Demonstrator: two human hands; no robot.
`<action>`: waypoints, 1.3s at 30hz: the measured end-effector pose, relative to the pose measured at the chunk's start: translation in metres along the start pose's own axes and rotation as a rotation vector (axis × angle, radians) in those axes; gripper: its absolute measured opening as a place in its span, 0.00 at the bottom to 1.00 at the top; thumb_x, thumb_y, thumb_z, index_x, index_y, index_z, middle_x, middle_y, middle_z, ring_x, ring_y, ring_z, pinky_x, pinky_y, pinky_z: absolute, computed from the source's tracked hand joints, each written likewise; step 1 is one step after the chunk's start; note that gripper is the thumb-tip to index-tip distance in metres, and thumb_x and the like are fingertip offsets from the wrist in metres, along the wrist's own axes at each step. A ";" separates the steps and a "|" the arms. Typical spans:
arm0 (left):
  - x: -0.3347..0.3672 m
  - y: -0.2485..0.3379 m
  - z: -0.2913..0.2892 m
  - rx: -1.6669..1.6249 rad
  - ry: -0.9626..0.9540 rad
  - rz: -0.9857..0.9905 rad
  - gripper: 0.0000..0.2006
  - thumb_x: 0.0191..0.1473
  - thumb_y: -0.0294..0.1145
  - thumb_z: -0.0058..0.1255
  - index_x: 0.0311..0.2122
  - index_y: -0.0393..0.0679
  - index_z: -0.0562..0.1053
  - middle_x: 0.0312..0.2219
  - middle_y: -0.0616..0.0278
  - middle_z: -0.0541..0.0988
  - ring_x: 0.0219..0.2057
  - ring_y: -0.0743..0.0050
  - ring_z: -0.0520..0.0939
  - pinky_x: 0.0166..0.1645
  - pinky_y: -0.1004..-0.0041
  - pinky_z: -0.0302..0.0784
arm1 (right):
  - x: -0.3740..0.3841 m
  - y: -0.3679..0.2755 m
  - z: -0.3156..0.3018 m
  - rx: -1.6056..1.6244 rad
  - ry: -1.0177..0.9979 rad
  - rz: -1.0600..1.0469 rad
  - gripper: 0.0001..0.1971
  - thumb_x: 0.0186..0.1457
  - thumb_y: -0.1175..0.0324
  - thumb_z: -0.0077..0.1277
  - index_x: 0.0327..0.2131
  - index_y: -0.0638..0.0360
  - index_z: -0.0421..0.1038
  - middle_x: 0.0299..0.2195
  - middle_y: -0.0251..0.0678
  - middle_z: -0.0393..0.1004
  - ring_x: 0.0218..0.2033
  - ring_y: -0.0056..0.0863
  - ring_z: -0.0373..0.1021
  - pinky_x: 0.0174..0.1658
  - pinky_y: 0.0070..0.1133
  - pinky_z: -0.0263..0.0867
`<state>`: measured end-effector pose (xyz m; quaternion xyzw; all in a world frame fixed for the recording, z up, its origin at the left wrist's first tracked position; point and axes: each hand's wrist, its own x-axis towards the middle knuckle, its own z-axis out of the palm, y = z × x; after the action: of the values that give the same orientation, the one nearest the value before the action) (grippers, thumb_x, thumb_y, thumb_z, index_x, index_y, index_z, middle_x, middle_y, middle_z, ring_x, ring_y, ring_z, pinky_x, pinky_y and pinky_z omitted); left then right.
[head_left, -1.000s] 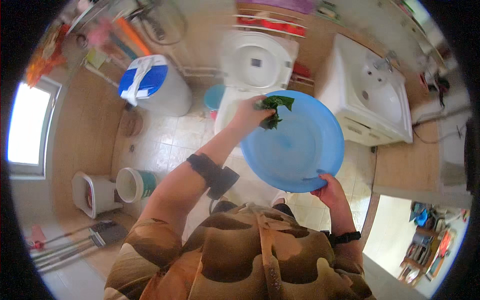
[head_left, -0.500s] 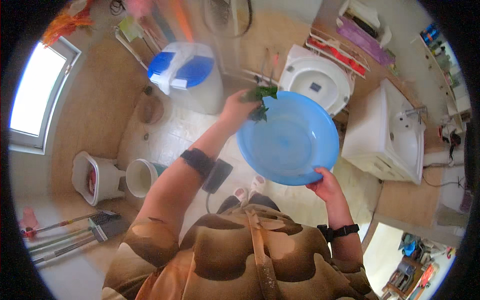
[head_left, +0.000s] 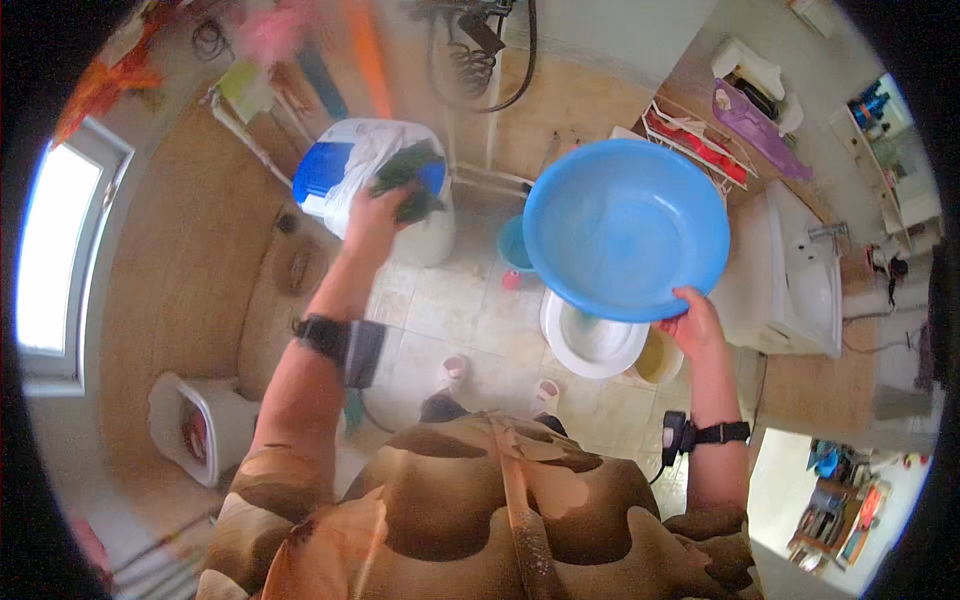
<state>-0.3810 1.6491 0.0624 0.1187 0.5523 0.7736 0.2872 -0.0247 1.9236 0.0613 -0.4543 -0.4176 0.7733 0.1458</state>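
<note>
My left hand point(head_left: 375, 215) is closed on a bunch of dark green leaves point(head_left: 408, 180), blurred by motion. It is over the white, blue-lidded tub-like appliance point(head_left: 425, 240); a white cloth or bag point(head_left: 350, 175) lies across its lid. I cannot tell whether the leaves touch the lid. My right hand point(head_left: 695, 325) grips the near rim of a large light-blue basin point(head_left: 620, 235), thumb on the inner side. The basin is held up and tilted so that its inside shows, with no leaves visible in it.
Below the basin are a white round vessel point(head_left: 597, 350), a yellowish bucket point(head_left: 660, 358) and a teal bucket point(head_left: 511, 243). A washbasin cabinet point(head_left: 760, 285) stands right, beside a wire rack point(head_left: 700, 140). At left are a white stool point(head_left: 215, 425) and a window point(head_left: 70, 250).
My left hand has carried the leaves away from the basin's rim, leftward over the blue-lidded appliance. My right hand has moved the basin up and to the right. The view has shifted.
</note>
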 end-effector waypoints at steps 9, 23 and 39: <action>-0.004 0.035 -0.164 0.037 0.210 0.040 0.09 0.47 0.20 0.46 0.37 0.35 0.68 0.28 0.58 0.74 0.27 0.67 0.76 0.30 0.70 0.75 | 0.030 -0.055 0.072 -0.204 0.293 -0.274 0.21 0.45 0.67 0.42 0.43 0.69 0.57 0.32 0.47 0.67 0.28 0.37 0.69 0.24 0.28 0.69; -0.040 0.038 -0.219 0.183 0.421 -0.058 0.12 0.47 0.21 0.48 0.40 0.36 0.69 0.30 0.61 0.75 0.30 0.72 0.77 0.32 0.75 0.76 | 0.120 -0.071 0.069 -1.052 0.683 -0.957 0.33 0.42 0.69 0.43 0.53 0.69 0.46 0.45 0.56 0.63 0.41 0.48 0.66 0.44 0.34 0.63; -0.028 0.013 -0.092 0.293 0.126 -0.018 0.12 0.45 0.19 0.50 0.38 0.37 0.70 0.28 0.63 0.75 0.27 0.77 0.76 0.30 0.77 0.73 | 0.019 -0.043 0.115 -1.302 0.730 -1.079 0.33 0.44 0.74 0.40 0.57 0.49 0.44 0.54 0.46 0.54 0.43 0.44 0.66 0.43 0.31 0.64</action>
<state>-0.4090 1.5578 0.0450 0.1056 0.6771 0.6881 0.2385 -0.1361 1.9022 0.1108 -0.4062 -0.8538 0.0215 0.3249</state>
